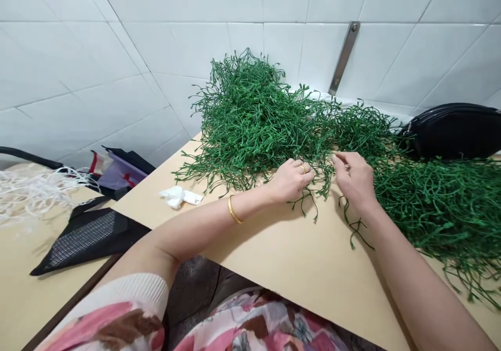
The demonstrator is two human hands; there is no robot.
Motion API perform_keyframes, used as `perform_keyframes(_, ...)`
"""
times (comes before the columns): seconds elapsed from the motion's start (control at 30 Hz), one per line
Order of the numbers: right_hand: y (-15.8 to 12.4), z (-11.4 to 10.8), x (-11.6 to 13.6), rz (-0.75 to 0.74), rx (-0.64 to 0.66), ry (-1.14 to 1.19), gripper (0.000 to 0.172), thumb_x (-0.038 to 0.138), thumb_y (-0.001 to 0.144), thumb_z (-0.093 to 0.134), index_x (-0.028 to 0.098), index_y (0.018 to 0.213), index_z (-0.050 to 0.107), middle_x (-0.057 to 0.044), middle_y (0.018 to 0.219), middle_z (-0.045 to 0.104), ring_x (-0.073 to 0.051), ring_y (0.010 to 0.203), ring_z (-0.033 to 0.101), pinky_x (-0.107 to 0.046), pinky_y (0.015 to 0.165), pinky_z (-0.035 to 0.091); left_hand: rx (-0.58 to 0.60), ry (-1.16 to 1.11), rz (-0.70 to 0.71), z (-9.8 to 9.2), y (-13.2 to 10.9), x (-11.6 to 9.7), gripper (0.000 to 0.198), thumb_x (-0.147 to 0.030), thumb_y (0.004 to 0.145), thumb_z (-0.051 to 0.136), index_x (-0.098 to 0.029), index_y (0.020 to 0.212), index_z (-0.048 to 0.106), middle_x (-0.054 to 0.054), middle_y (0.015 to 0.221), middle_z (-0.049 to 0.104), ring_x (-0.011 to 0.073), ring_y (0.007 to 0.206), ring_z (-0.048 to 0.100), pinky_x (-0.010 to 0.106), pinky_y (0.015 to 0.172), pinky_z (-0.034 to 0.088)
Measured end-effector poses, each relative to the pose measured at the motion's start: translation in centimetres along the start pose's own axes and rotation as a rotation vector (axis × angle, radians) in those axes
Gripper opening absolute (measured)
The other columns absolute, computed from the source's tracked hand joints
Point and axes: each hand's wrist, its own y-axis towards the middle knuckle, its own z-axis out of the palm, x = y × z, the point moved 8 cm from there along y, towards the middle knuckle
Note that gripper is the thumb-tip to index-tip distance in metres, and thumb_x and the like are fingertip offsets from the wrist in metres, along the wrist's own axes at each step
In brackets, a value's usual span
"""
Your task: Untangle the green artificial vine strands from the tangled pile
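Green artificial plant stems point(250, 116), thin with small forked tips, lie in a tall heap against the tiled wall. My left hand point(291, 180), with a ring and a gold bangle, is closed at the heap's front edge; a few stems stick out below its fingers. Close by on the right, my right hand point(354, 179) has its thumb and forefinger drawn together, with loose stems point(354, 231) hanging under the palm. Some stems lie between the two hands. Exactly where the fingertips grip is partly hidden.
Another pile of green stems point(442, 205) spreads at the right, before a black bag point(457, 131). A crumpled white tissue point(180, 197) lies left on the table point(282, 257). Further left are white strings point(35, 194) and a black mesh pouch point(86, 238). A metal strip point(344, 58) is fixed to the wall.
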Motion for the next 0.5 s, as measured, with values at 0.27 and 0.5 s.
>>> perform_keyframes(0.27, 2.4, 4.8, -1.9, 0.249, 0.234, -0.098, 0.026, 0.039, 0.075, 0.05, 0.017, 0.071, 0.062, -0.006, 0.066, 0.059, -0.018, 0.066, 0.047, -0.029, 0.061, 0.031, -0.106, 0.081, -0.202, -1.7, -2.2, 1.0, 0.054, -0.042, 0.083, 0.046, -0.023, 0.133, 0.041, 0.015, 0.136, 0.044, 0.0336, 0.13, 0.031, 0.057, 0.102, 0.02)
perform_keyframes(0.5, 5.5, -0.1, -0.8, 0.163, -0.049, 0.074, 0.03, 0.036, 0.08, 0.043, 0.019, 0.057, 0.052, -0.005, 0.064, 0.055, -0.016, 0.064, 0.047, -0.029, 0.061, 0.032, -0.014, 0.095, -0.461, 0.6, -3.8, 6.2, 0.077, -0.055, 0.075, 0.053, -0.026, 0.141, 0.027, 0.017, 0.151, 0.016, 0.0409, 0.138, 0.003, 0.07, 0.099, 0.009)
